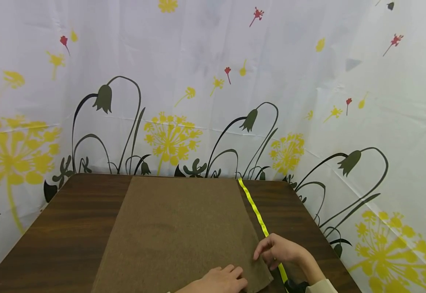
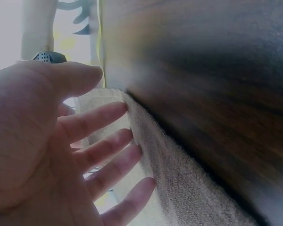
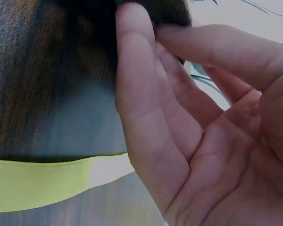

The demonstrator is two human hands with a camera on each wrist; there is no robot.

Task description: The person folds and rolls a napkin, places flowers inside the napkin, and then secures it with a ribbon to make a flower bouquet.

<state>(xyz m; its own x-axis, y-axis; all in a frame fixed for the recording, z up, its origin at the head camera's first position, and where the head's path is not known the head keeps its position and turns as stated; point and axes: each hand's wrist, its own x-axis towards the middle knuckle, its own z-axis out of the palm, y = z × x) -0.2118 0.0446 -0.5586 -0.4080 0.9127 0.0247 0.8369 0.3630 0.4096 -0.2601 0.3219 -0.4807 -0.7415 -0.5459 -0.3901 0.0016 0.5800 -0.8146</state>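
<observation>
A large brown cloth (image 1: 176, 228) lies spread over the dark wooden table. My right hand (image 1: 282, 250) is at its right edge, thumb and fingertips pinching the cloth's dark border (image 3: 174, 14) in the right wrist view. On the near right part of the cloth rests my left hand (image 1: 218, 280). Its fingers (image 2: 101, 155) are loosely extended, with the tips against the fabric in the left wrist view. A yellow ribbon (image 1: 255, 209) runs along the table just right of the cloth, passing beneath my right hand.
Dark wooden tabletop (image 1: 55, 236) shows left of the cloth and in a strip on the right. Behind the table hangs a white curtain (image 1: 198, 49) with flower prints, meeting its far edge. A black strap (image 1: 295, 286) sits at my right wrist.
</observation>
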